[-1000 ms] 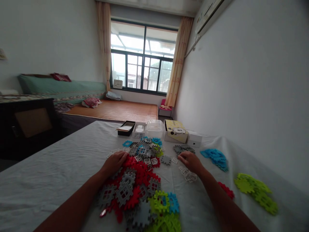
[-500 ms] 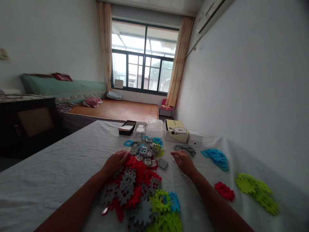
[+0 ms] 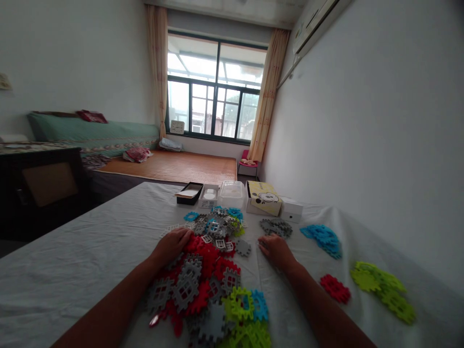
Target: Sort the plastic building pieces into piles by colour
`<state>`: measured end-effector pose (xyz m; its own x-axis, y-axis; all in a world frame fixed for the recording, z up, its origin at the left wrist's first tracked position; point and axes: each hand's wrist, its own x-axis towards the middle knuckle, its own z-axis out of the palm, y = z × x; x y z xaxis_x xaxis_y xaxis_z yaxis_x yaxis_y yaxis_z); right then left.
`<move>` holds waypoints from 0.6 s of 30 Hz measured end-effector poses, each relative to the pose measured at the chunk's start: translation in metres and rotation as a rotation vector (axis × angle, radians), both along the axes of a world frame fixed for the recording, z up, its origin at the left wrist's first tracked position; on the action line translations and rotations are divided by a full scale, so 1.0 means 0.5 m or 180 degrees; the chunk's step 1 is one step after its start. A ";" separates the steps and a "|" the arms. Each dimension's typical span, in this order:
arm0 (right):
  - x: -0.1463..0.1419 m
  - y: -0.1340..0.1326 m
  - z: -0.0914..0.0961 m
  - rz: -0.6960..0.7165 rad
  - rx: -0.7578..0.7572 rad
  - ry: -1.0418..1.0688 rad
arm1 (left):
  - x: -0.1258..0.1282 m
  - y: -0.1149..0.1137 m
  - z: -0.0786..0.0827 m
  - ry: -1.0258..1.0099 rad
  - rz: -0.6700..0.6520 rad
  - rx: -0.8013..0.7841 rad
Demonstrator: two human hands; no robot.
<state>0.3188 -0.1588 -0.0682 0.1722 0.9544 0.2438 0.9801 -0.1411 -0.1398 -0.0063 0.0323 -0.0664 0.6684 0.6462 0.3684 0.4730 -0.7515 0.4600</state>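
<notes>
The left hand (image 3: 174, 245) lay palm down on the ten o'clock edge of the heap of toothed tiles (image 3: 203, 285), forearm running in from seven o'clock. Its fingers were curled over red and grey pieces, and whether they pinched one could not be told. The right hand (image 3: 276, 250) rested palm down on the white cloth (image 3: 90, 251) just off the heap's two o'clock side, its fingers loosely extended and close together, pointing toward ten o'clock. Nothing showed in its grip, and what lay beneath the palm was hidden. A single grey tile (image 3: 243, 248) sat between that hand and the heap, at the hand's nine o'clock, near but apart from the fingertips. Small white window pieces (image 3: 221, 243) dotted the heap's far end. At the right hand's twelve o'clock lay a grey stack (image 3: 276, 226), at two o'clock a blue stack (image 3: 322, 238), at four o'clock red tiles (image 3: 335, 288), and farther out at three o'clock a green stack (image 3: 384, 290). Along the far edge stood a black tray (image 3: 190, 192), a white box (image 3: 209, 195), a clear tub (image 3: 232, 193), a yellow box (image 3: 264, 202) and a small white box (image 3: 292, 209).
</notes>
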 end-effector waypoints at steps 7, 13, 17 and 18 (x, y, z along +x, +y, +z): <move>0.057 -0.006 0.008 -0.0302 0.0308 0.0574 | 0.000 -0.002 0.002 0.0063 -0.0006 0.0048; 0.132 -0.046 0.038 -0.0069 0.0233 0.1842 | 0.002 -0.004 0.011 0.0062 -0.0103 -0.0007; 0.146 -0.063 0.043 0.0107 -0.0042 0.1837 | 0.002 -0.004 0.011 0.0076 -0.0087 0.0002; 0.142 -0.062 0.043 0.0117 0.0004 0.1789 | 0.002 -0.003 0.009 0.0072 -0.0088 0.0014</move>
